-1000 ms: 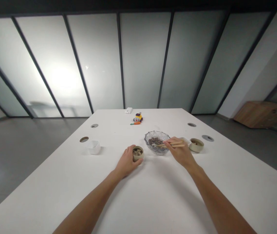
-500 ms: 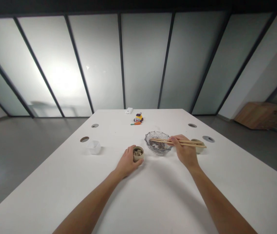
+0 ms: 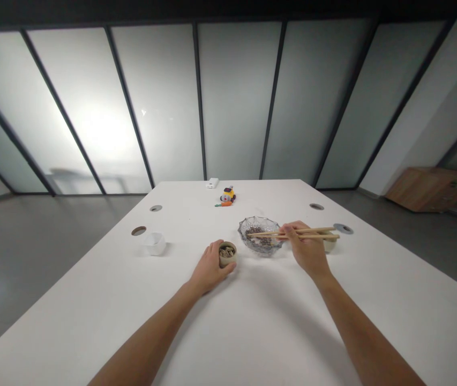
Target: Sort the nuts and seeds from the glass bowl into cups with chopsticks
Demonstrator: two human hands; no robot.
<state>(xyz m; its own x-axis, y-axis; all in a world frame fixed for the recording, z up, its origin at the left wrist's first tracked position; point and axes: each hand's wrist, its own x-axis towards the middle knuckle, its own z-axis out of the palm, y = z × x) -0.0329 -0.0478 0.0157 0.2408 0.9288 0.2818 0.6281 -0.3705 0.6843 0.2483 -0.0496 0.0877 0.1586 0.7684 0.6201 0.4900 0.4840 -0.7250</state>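
Note:
My left hand (image 3: 210, 268) is wrapped round a small round cup (image 3: 228, 261), which stands upright on the white table. Striped pieces that look like sunflower seeds (image 3: 227, 251) fill the cup. In my right hand (image 3: 304, 249) is a pair of wooden chopsticks (image 3: 268, 235), their tips down inside a clear scalloped glass bowl (image 3: 244, 244). Small dark brown pieces (image 3: 266, 242) lie in the bowl's bottom; whether the tips pinch one is too small to tell. Behind my right hand stands another pale cup (image 3: 330, 245), partly hidden by the hand and the chopsticks.
A translucent white container (image 3: 155, 244) stands on the left of the table (image 3: 220, 332). Farther back are a yellow toy car (image 3: 228, 194), an orange carrot-shaped piece (image 3: 225, 204) and a white box-like device (image 3: 212, 183). Round cable holes sit near both side edges.
The chopsticks have shifted slightly in my right hand, their tips a little lower in the bowl and the back ends spread more. My left hand stays on the cup.

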